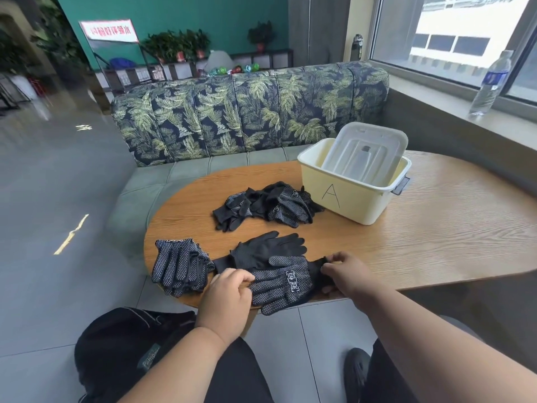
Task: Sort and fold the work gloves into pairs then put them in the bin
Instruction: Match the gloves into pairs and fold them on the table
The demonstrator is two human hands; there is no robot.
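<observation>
Two hands hold one dotted glove (280,283) at the near table (436,228) edge. It lies sideways: the left hand (225,298) pinches its fingertips, the right hand (350,274) pinches its cuff. The yellow bin (348,199) sits farther back, nearer the right hand.

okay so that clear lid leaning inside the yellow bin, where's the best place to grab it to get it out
Probably the lid's top edge, from above. It stands tilted inside the bin, its upper rim sticking up past the bin's walls while its lower part sits down inside. Pinch that raised rim and lift upward. Both the left hand and right hand are busy on the dotted glove.
</observation>
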